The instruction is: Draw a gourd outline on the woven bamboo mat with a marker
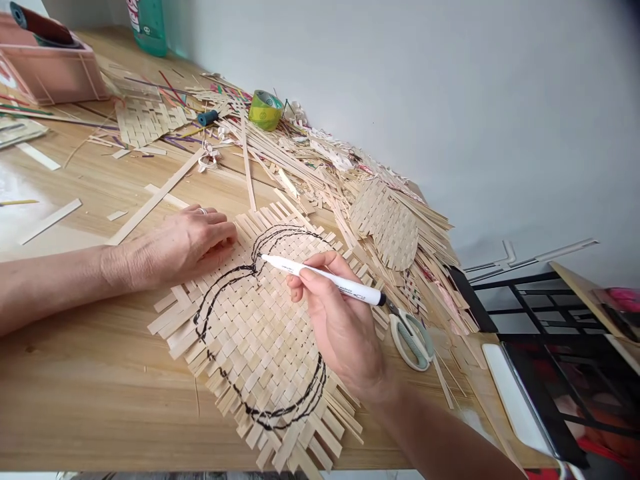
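A woven mat of pale flat strips lies on the table, its strip ends sticking out all round. Black doubled lines on it form a rounded, heart-like outline with a notch at the top. My right hand is closed round a white marker with a black cap on its rear end. The marker's tip is at the outline near the notch. My left hand, wearing a ring, rests at the mat's upper left edge with fingers curled; what is under them is hidden. Scissors lie right of the mat.
Loose strips heap along the wall, with a roll of tape and a rounded woven piece among them. A pink bin and a green bottle stand at the back left. A white-edged device lies at right.
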A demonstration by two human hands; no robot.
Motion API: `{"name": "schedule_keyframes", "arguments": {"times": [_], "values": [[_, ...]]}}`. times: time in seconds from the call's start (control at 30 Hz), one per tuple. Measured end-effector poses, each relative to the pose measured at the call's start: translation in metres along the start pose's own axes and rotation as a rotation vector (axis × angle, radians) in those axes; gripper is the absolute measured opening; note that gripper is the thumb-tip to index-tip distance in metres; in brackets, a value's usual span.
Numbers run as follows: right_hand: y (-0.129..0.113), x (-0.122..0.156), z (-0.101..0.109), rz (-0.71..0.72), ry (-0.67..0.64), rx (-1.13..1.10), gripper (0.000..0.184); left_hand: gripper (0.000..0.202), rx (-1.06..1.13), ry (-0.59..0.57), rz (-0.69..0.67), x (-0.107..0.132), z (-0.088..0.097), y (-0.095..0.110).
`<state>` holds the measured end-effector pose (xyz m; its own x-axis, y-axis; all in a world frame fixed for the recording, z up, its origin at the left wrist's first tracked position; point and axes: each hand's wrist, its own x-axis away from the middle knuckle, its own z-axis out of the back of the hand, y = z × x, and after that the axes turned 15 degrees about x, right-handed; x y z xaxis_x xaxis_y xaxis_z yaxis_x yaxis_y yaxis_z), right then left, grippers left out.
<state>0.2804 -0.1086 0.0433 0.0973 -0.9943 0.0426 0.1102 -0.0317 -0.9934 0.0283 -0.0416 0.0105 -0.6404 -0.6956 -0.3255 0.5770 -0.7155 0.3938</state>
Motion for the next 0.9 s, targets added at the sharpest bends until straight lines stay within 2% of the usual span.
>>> {"name": "schedule_keyframes", "arguments": {"times": [0.23,0.4,0.57,0.77,0.9], "values": [[0.005,0.018,-0.004,0.019,-0.144,0.127,0.018,0.030,-0.047,-0.055,0.013,0.001,0.002,0.015],[0.013,0.019,-0.007,0.157,-0.179,0.244,0.018,0.026,-0.063,0.016,-0.022,0.005,-0.004,0.017],[0.017,0.023,-0.009,0.291,-0.217,0.363,0.021,0.026,-0.081,0.040,-0.079,0.005,-0.006,0.018],[0.019,0.024,-0.009,0.276,-0.239,0.362,0.024,0.023,0.003,0.045,-0.136,0.003,-0.005,0.017],[0.019,0.022,-0.009,0.276,-0.237,0.367,0.024,0.025,0.042,0.037,-0.102,0.003,-0.007,0.014]]}}
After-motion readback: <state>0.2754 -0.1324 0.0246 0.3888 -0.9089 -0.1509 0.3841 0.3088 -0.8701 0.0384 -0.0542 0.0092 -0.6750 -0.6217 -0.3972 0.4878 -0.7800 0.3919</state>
